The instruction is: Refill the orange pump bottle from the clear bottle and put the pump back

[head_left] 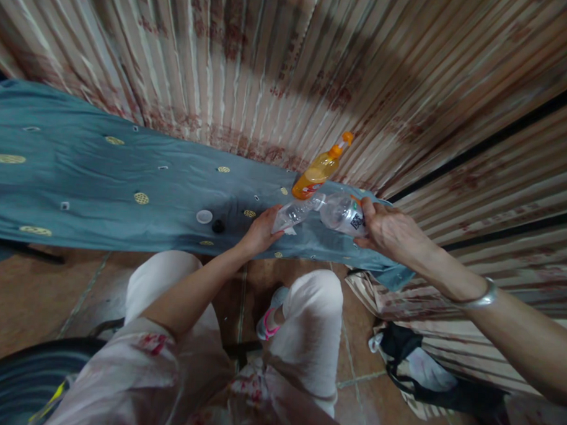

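My left hand (261, 231) is closed round a clear plastic bottle (290, 215), its neck pointing to the right. In my right hand (386, 230) is a second clear plastic bottle (338, 212) with a label and a printed code, tilted with its neck toward the first one. The two necks meet or overlap; I cannot tell whether one sits inside the other. Just behind them stands an orange pump bottle (315, 174) of amber liquid. A white cap (204, 217) and a small black cap (218, 226) lie on the cloth to the left of my left hand.
A blue-green cloth (182, 172) with yellow patterns covers the long narrow table. Pleated curtains (251, 69) hang right behind it and on the right. My knees are under the front edge. A dark bag (399, 350) lies on the tiled floor at right.
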`<state>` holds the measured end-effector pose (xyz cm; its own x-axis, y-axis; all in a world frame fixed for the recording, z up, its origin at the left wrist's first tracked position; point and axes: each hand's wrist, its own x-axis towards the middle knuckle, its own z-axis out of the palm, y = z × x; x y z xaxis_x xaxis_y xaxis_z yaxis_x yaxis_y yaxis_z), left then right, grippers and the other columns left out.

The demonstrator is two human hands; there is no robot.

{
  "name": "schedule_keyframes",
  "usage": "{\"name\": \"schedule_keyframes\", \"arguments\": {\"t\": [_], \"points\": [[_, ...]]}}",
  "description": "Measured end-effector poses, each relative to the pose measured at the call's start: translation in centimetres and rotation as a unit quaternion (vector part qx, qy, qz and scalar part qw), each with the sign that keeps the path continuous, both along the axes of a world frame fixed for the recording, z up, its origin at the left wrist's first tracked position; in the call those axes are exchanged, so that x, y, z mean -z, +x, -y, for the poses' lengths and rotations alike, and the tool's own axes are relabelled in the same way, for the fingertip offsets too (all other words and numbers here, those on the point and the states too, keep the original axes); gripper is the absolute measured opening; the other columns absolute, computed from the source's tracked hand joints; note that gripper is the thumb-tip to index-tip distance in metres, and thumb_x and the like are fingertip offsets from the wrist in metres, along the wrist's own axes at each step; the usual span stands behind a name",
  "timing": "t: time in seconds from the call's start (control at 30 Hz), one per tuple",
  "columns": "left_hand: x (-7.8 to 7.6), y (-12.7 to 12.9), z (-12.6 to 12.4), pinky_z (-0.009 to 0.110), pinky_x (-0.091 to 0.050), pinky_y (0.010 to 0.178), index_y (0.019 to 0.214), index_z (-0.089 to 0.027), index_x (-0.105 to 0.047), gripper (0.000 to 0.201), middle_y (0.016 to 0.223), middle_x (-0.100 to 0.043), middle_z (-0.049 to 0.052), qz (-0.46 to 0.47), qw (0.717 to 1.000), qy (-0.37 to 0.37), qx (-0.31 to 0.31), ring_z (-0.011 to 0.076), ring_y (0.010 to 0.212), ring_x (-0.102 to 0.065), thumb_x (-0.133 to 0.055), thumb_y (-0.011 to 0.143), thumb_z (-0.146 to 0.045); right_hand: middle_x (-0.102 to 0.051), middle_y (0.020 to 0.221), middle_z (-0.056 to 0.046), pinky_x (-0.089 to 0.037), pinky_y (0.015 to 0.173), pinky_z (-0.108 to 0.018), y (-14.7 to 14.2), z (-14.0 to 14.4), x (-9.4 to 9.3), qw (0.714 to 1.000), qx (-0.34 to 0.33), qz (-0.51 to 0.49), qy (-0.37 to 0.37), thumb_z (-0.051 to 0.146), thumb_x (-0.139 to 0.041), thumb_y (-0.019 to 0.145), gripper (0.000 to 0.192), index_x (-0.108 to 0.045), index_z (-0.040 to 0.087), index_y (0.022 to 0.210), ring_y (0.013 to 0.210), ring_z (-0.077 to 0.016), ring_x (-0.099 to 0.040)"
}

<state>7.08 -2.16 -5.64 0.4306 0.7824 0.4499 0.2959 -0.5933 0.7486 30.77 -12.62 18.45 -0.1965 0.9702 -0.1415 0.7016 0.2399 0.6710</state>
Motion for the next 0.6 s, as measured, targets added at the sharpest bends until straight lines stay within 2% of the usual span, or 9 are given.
{"name": "schedule_keyframes", "arguments": {"t": [0.2, 0.6], "points": [[-0.4, 0.1, 0.1, 0.054, -0.052, 0.114, 0.145, -0.017, -0.045, 0.068, 0.142, -0.064, 0.018, -0.017, 1.0, -0.016, -0.004, 0.0339, 0.13, -0.064, -0.073, 0.084, -0.026, -0.071, 0.108, -0.022, -0.049, 0.078, -0.033, -0.8, 0.2, -0.7, 0.999, 0.027, 0.006, -0.023, 0.044, -0.071, 0.093, 0.066, -0.043, 0.001, 0.133, 0.098, -0.0328, -0.072], [-0.8, 0.1, 0.3, 0.052, -0.052, 0.113, 0.145, -0.015, -0.044, 0.066, 0.14, -0.064, 0.019, -0.029, 0.999, -0.018, -0.003, 0.0337, 0.129, -0.065, -0.071, 0.085, -0.026, -0.072, 0.097, -0.018, -0.045, 0.072, -0.035, 0.7, 0.0, 0.5, 1.0, -0.02, -0.01, 0.022, 0.046, -0.071, 0.089, 0.062, -0.048, 0.005, 0.128, 0.086, -0.0331, -0.07]]}}
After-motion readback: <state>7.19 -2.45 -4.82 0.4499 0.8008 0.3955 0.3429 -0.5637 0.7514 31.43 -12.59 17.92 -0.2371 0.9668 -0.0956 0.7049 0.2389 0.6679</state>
